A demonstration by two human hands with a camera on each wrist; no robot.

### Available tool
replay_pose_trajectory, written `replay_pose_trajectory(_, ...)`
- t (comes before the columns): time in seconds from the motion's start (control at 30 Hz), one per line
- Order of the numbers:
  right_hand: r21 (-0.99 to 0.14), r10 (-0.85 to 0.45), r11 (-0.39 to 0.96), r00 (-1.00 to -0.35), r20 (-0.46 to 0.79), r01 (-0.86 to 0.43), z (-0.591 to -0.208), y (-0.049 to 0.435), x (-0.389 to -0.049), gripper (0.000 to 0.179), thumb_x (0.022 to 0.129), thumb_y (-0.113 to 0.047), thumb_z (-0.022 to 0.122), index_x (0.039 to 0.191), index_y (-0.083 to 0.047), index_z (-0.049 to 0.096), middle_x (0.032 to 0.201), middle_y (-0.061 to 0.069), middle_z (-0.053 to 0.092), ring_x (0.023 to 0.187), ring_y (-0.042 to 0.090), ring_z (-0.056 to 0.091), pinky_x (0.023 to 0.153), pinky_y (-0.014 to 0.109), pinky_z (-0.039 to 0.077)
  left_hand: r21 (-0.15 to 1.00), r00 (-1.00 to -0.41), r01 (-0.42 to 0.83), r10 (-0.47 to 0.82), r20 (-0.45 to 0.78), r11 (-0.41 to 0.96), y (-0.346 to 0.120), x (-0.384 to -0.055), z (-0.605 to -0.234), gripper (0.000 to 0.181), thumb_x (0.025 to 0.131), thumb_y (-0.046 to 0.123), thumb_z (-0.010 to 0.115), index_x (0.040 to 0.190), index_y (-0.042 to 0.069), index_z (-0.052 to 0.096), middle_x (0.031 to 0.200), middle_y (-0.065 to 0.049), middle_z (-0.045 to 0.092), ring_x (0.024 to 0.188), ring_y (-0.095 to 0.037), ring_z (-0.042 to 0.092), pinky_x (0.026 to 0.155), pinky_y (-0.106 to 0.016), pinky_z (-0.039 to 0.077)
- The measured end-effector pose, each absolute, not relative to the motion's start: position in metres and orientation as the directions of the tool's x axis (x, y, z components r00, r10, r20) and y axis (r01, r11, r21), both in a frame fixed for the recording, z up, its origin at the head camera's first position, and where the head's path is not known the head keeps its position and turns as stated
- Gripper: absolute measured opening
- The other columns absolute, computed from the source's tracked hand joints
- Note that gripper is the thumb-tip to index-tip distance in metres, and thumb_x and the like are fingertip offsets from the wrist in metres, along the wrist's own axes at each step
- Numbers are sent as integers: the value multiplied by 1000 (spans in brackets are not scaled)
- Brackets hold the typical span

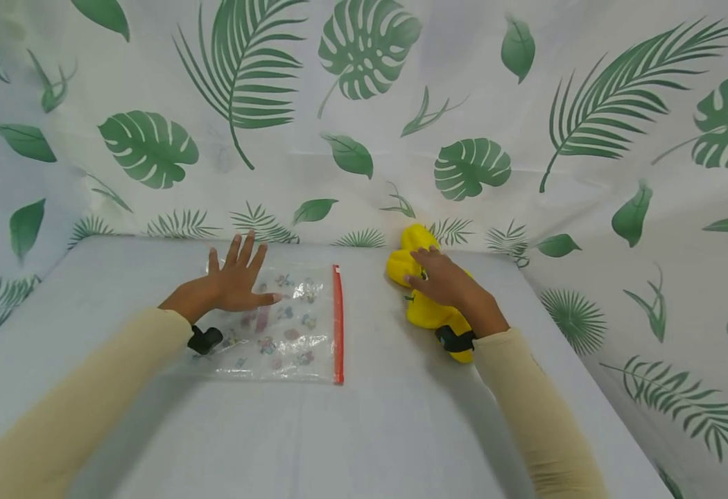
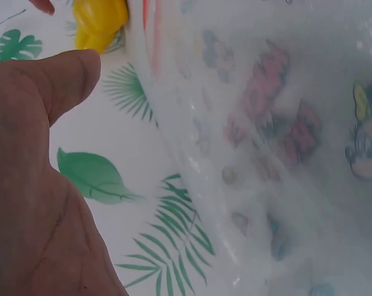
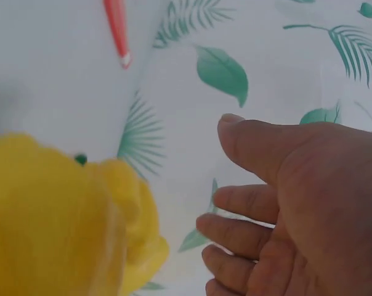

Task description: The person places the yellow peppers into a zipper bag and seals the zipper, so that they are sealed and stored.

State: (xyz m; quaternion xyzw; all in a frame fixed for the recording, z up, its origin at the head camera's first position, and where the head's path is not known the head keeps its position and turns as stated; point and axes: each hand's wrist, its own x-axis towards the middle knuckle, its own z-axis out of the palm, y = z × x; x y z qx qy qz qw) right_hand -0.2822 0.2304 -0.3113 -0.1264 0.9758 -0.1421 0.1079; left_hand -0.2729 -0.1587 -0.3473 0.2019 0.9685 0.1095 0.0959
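A clear zip bag (image 1: 301, 346) printed with small cartoon figures lies flat on the table, its red zip strip (image 1: 338, 326) facing right. Over the bag's upper left part is my left hand (image 1: 233, 283), fingers spread and straight; whether it touches the plastic I cannot tell. On the right, several yellow bell peppers (image 1: 426, 310) sit in a row. My right hand (image 1: 442, 277) is above them, partly hiding them. In the right wrist view its fingers (image 3: 235, 237) are loosely bent with nothing between them, apart from the nearest yellow pepper (image 3: 50, 216).
The white table (image 1: 351, 443) reaches back to a hanging cloth (image 1: 389, 111) with green leaf prints. More leaf cloth hangs along the right side. A dark wrist camera (image 1: 204, 339) sits on the left wrist.
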Motion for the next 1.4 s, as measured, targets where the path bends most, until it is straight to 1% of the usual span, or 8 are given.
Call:
replay_pose_trajectory(0.27,-386,-399,859,-913,-92,-336,-324,212,-273,59,101,-31,50,153,-9,31,158,5,27,146,22,13,114,46,18,317,-882,391,451,-141,864,-145,-268,-355,104,92,58,50,151,-6,-8,154,-20,-29,140,-40,-25,101,-68,-17)
replay_pose_trajectory(0.47,-427,-493,781,-870,26,-456,-337,194,-262,55,100,-28,52,150,-10,37,152,5,38,143,19,24,111,42,27,339,-856,424,494,-153,840,-131,-261,-361,104,92,57,50,151,-6,-7,155,-21,-25,142,-41,-20,105,-66,-12)
replay_pose_trajectory(0.6,-450,-540,735,-839,64,-507,-347,183,-258,52,100,-26,54,148,-9,42,150,6,42,141,19,29,110,41,29,367,-836,446,526,-155,816,-121,-258,-366,103,93,56,50,151,-6,-8,156,-22,-23,142,-40,-18,107,-64,-10)
replay_pose_trajectory(0.77,-451,-548,740,-836,24,-499,-362,172,-261,50,100,-22,54,147,-9,44,148,7,43,139,20,34,110,41,30,375,-833,430,521,-188,822,-114,-256,-377,100,94,54,51,152,-6,-4,157,-24,-18,144,-39,-14,108,-63,-9)
replay_pose_trajectory(1.03,-462,-503,794,-854,-135,-394,-383,163,-263,47,101,-19,50,147,-10,43,149,4,42,139,19,34,110,40,29,345,-834,440,520,-186,829,-103,-253,-401,85,100,47,43,152,-7,4,158,-26,-8,144,-40,-6,110,-61,-6)
replay_pose_trajectory(1.17,-444,-532,790,-833,-151,-424,-391,159,-264,44,101,-12,48,145,-6,46,148,7,44,138,20,35,111,39,29,327,-832,454,526,-175,829,-95,-250,-409,74,103,40,36,152,-7,7,158,-27,-7,144,-41,-7,110,-62,-5)
replay_pose_trajectory(1.27,-417,-562,784,-811,-163,-459,-395,156,-265,43,101,-10,48,143,-3,47,149,7,42,140,21,33,111,39,27,332,-829,453,528,-186,828,-91,-248,-412,71,104,39,32,153,-6,6,158,-25,-10,144,-39,-10,110,-61,-6)
replay_pose_trajectory(1.4,-376,-592,781,-783,-191,-499,-399,153,-267,47,101,-12,49,147,-7,41,155,3,33,142,19,28,112,37,26,358,-825,433,524,-214,827,-87,-245,-412,72,104,40,32,153,-5,4,158,-24,-12,144,-38,-11,112,-59,-2)
